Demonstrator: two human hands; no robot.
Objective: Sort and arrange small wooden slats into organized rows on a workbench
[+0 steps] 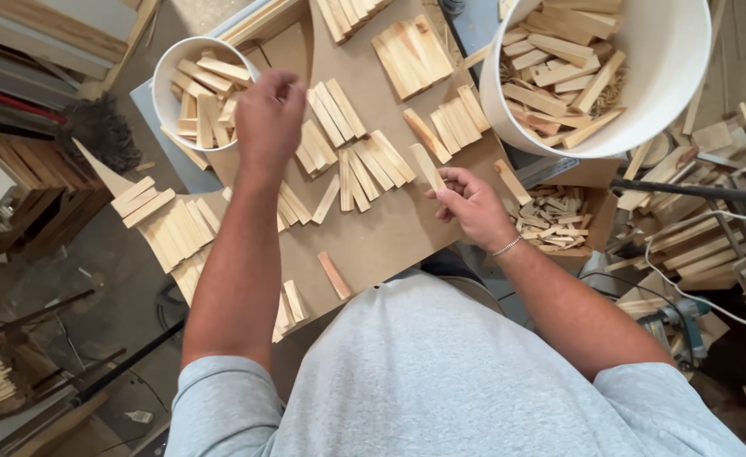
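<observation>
My right hand (471,206) grips a short pale wooden slat (426,167) above the brown board (390,237). My left hand (267,118) hovers with fingers curled at the rim of a small white bucket (163,89) filled with wooden pieces; whether it holds a piece I cannot tell. Groups of similar slats (364,165) lie in rows on the board between my hands. A single reddish slat (333,275) lies near the board's front edge.
A large white bucket (669,76) of wooden pieces stands at the upper right. A cardboard box of small offcuts (555,218) sits right of my right hand. More slat stacks (170,228) lie at the left; tools, a cable and scrap wood crowd the right side.
</observation>
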